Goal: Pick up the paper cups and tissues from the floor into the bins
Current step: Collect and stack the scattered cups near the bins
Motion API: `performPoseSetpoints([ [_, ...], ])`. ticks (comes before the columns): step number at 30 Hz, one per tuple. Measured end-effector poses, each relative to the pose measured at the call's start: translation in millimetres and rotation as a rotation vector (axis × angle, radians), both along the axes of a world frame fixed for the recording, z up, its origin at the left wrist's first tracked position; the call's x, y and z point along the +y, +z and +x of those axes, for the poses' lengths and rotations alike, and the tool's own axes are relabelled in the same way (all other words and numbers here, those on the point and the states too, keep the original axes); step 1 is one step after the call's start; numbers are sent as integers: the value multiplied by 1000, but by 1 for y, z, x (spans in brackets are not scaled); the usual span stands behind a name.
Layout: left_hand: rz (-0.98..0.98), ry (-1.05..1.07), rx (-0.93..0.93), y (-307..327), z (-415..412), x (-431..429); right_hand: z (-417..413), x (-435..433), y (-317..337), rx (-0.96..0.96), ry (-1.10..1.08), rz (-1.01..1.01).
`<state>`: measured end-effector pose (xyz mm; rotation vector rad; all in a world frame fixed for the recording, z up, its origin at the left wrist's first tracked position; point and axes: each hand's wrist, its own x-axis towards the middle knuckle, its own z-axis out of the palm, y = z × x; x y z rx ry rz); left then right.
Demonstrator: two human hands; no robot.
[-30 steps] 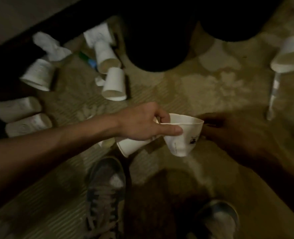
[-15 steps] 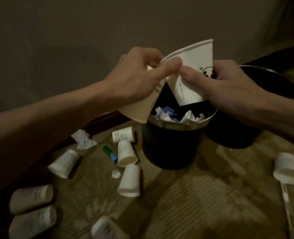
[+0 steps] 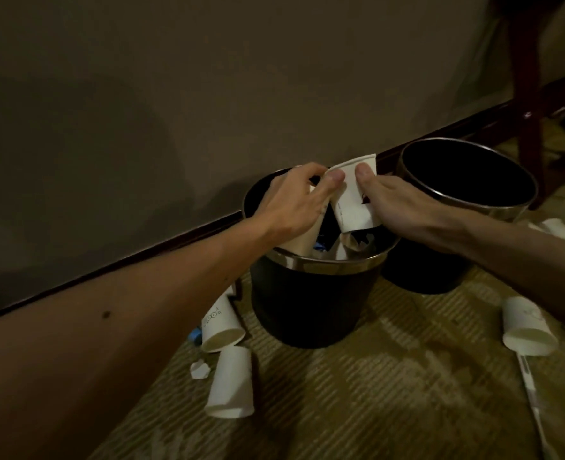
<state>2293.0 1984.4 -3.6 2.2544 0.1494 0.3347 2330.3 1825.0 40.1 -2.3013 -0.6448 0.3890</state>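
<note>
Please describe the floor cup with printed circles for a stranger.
Start at the nearer black bin, holding rubbish. Two paper cups lie on the carpet left of it. The circle-printed cup lies closer to the wall; its neighbour is plain.

My two bare arms reach forward, and my left hand (image 3: 291,202) and right hand (image 3: 404,207) meet, both pinching one white paper cup (image 3: 354,207).
</note>
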Motion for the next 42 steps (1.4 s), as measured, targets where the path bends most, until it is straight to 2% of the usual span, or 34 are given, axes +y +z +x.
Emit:
performPoseSetpoints([
  [4,109,-79,114,-7,-5,5,-1,14,-13,-12,54,-290],
  [6,124,-109,132,-5,-9,5,-3,17,-20,9,57,-341],
  [10,162,-131,51,4,-25,3,-9,9,-21,15,42,-168],
  [13,231,-167,-74,7,-53,9,-24,1,-23,-214,86,-52],
  [16,301,-146,-84,6,-91,27,-49,-1,-30,-507,170,51],
  [19,389,-40,-76,-11,-142,43,-85,7,-50,-580,245,39],
  [21,298,-10,36,-33,-178,51,-113,16,-72,-498,395,3],
  [24,129,5,401,-78,-218,58,-148,28,-111,-224,585,-64],
  [27,66,22,684,-125,-259,54,-177,34,-148,150,638,-308],
  [30,-77,54,839,-161,-297,45,-203,43,-182,332,700,-460],
  [34,-234,231,835,-183,-316,32,-222,52,-210,472,714,-468],
  [37,-471,373,796,-191,-315,30,-226,59,-222,539,684,-426],
  [42,-598,357,726,-202,-311,30,-230,66,-232,638,599,-312],
])
